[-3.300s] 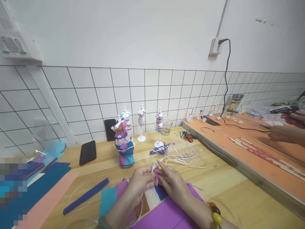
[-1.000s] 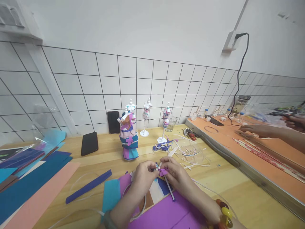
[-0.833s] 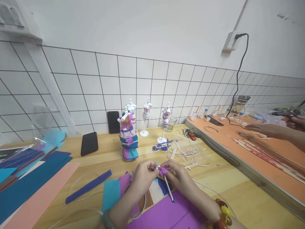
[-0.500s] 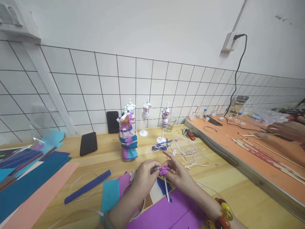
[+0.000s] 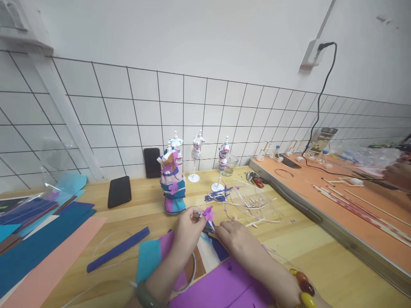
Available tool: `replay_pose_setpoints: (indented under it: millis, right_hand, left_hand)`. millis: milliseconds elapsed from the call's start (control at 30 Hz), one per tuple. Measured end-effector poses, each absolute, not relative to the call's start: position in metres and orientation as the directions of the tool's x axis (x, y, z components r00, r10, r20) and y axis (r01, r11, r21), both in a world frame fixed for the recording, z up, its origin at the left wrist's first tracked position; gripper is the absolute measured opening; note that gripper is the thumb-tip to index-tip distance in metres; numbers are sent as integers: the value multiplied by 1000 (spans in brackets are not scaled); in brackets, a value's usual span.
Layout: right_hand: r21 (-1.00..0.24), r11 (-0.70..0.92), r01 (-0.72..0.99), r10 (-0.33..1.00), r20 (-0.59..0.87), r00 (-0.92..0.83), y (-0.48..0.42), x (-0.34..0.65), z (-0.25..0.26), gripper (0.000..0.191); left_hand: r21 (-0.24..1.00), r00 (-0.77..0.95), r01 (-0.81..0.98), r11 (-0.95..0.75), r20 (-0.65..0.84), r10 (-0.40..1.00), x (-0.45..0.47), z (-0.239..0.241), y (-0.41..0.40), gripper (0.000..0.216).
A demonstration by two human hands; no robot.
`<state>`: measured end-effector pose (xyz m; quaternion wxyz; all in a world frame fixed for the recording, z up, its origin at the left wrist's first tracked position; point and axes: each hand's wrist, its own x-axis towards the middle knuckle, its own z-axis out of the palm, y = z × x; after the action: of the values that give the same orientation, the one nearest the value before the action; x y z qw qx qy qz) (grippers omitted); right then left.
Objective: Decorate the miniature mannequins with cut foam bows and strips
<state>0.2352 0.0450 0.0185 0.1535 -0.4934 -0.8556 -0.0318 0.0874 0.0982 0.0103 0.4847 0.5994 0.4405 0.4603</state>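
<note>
My left hand (image 5: 189, 226) pinches a small purple paper flower (image 5: 208, 212) and holds it up above the wooden table (image 5: 150, 209). My right hand (image 5: 231, 238) is lowered beside it, fingers curled over blue and white paper scraps (image 5: 215, 248) on the table; what it grips, if anything, is hidden. A dressed mannequin in pink, blue and purple paper (image 5: 172, 185) stands just behind my hands. Purple sheets (image 5: 218, 291) lie under my wrists.
Three small white mannequins (image 5: 196, 156) and a glass cup (image 5: 230, 165) stand by the tiled wall, with two dark phones (image 5: 119, 191). Coloured sheets (image 5: 38, 239) lie at left, a blue strip (image 5: 118, 250) nearby. At right, another person's hand (image 5: 396, 173) works over an orange mat (image 5: 337, 201).
My left hand has lifted the purple flower up and away; my right hand let go of it and dropped to the table. The white stick is no longer visible. The other person's hand drew back rightward.
</note>
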Motion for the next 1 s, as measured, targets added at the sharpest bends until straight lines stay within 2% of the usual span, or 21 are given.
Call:
replay_pose_setpoints:
  millis: [67,133,200,300,367,433,500,600,667,733,833,1000]
  right_hand:
    - [-29,561,827,794,303,-528,42,232,23,23]
    - [-46,576,817,781,327,-532,41,235,26,21]
    - [-111,546,830,806,337,-486,45,244,27,22]
    - [-276,441,854,883,306,-357,52,260,24,27]
    - [-369,396,841,913,258,-317,55,265,22,28]
    - [-408,395,823,917,227,-328,54,263,20,27]
    - [-391,407,826,913,211,-350,51,254,19,26]
    - [-270,440,856,896,193,-400,44,241,22,22]
    - [-167,472,866,878,181,-443,41,236,26,21]
    - [-136,484,865,871,169,-461,40,238,30,24]
    - [-271,456,848,890,150,-431,42,249,35,32]
    - [-647,329,688,930,96,-354,50,268,33,41]
  left_hand:
    - [966,232,144,-215,178,956,86,11,96,9]
    - [944,325,170,-282,216,921,86,14,91,16]
    - [933,419,170,-319,224,880,87,16,85,19]
    - [947,489,145,-285,181,853,90,19,81,14]
    - [966,485,119,-232,147,862,92,18,82,8]
    - [976,443,101,-194,131,887,93,15,87,9]
    - [976,369,112,-187,134,920,93,12,92,12]
    - [961,282,172,-219,165,945,91,10,95,9]
    - [936,307,216,-277,204,930,90,11,93,8]
    - [899,390,248,-360,248,887,89,15,89,12]
    - [844,540,259,-469,277,795,87,20,84,20]
    - [861,665,207,-465,225,712,84,25,82,22]
